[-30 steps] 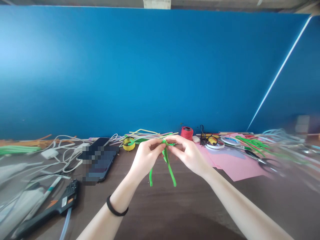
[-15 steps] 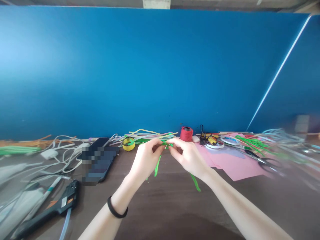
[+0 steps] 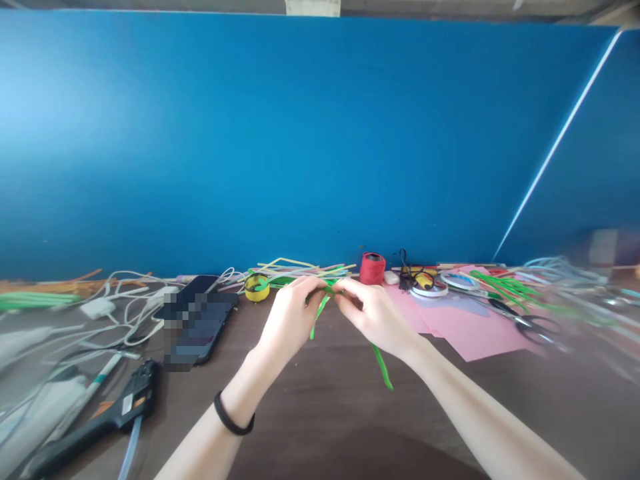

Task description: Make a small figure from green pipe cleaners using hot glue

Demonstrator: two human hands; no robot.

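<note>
Both hands meet over the middle of the table around a bright green pipe cleaner (image 3: 383, 368). My left hand (image 3: 296, 308), with a black band at the wrist, pinches it between thumb and fingertips. Close beside it, my right hand (image 3: 369, 308) pinches the same green piece. One end dangles below the right palm, and a shorter end hangs beside the left fingers. Fingertips cover the part in between, so its exact shape there is hidden. Beyond the fingers lie pale and green strips (image 3: 300, 270) along the wall.
On the left are a phone (image 3: 203, 327), white cables (image 3: 133, 313) and a black glue gun (image 3: 135, 397). A yellow tape roll (image 3: 257, 288) and red thread spool (image 3: 373, 270) stand at the back. Pink paper (image 3: 480, 337), scissors (image 3: 535, 327) and green pipe cleaners (image 3: 505, 288) lie right.
The hands have drawn slightly closer together. The end under the right hand now hangs a little lower and further left; the end by the left hand sits a little higher.
</note>
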